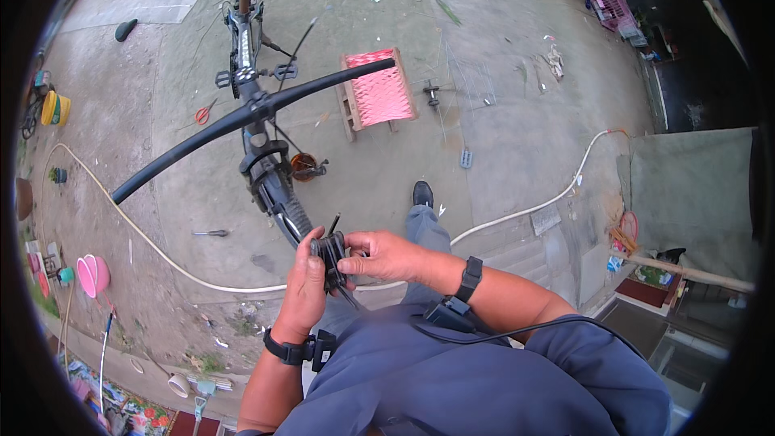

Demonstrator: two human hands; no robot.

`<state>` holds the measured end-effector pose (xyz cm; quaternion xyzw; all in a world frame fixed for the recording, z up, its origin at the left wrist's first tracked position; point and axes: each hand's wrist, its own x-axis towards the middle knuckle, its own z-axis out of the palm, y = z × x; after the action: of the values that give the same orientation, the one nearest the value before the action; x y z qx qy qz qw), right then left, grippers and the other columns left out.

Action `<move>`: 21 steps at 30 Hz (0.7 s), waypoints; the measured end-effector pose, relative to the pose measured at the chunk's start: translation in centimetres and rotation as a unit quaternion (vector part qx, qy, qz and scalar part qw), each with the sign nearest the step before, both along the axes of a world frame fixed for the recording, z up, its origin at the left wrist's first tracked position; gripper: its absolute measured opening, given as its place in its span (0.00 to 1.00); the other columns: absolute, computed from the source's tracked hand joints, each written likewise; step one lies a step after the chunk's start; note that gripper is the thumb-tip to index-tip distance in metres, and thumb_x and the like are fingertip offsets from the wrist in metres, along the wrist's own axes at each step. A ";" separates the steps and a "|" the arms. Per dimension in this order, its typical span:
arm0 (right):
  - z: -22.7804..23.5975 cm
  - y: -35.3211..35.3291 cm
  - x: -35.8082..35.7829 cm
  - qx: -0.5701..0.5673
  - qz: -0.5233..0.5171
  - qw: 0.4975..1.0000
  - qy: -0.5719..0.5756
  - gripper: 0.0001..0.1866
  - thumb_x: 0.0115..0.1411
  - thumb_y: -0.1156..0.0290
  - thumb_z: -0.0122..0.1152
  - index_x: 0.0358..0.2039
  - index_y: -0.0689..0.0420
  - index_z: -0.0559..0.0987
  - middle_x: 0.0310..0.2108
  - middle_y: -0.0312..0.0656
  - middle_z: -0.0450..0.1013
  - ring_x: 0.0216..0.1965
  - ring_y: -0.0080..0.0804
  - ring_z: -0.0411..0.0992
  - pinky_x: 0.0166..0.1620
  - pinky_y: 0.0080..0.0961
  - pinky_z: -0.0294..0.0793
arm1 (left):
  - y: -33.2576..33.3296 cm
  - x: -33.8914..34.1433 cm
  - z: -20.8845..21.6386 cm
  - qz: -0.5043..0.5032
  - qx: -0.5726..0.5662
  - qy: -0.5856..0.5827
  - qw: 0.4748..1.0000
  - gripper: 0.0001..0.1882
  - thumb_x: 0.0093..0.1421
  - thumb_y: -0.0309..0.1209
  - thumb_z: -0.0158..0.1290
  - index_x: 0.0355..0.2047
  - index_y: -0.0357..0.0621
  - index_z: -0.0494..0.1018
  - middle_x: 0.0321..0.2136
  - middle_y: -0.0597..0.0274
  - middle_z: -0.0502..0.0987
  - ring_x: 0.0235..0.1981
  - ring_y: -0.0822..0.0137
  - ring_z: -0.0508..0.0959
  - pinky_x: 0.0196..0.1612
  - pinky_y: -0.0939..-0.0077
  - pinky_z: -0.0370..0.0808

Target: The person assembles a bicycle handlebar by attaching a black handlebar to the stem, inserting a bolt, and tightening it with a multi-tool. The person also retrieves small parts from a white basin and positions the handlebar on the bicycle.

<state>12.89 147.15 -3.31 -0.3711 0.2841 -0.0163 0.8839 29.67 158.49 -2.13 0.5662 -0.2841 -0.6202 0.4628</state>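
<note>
Black, the small bike part (pixel 329 257) sits clasped between my left hand (pixel 305 287) and right hand (pixel 386 257), both closed on it, before my waist. Just beyond stands the bicycle (pixel 258 121), handlebar (pixel 242 117) crossing; a red stool (pixel 378 90) and white hose (pixel 517 214) lie near.

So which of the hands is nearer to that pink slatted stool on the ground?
The right. The right hand sits almost directly below the pink stool in the picture, gripping the small black part, while the left hand holds the same part lower and further left.
</note>
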 end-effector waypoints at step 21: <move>-7.1 -18.8 -16.8 0.135 -0.111 0.984 0.018 0.15 0.64 0.60 0.68 0.46 0.54 0.80 0.30 0.29 0.76 0.21 0.12 0.61 0.24 0.13 0.56 | -22.0 -13.9 -5.2 -0.117 0.093 -0.029 0.988 0.41 0.73 0.59 0.31 0.71 0.36 0.48 0.38 0.56 0.80 0.33 0.68 0.82 0.35 0.78 0.76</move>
<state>-3.88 128.31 -10.45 -0.2146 0.3391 -0.0688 0.9134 15.73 136.51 -7.35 0.5875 -0.3027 -0.6770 0.3239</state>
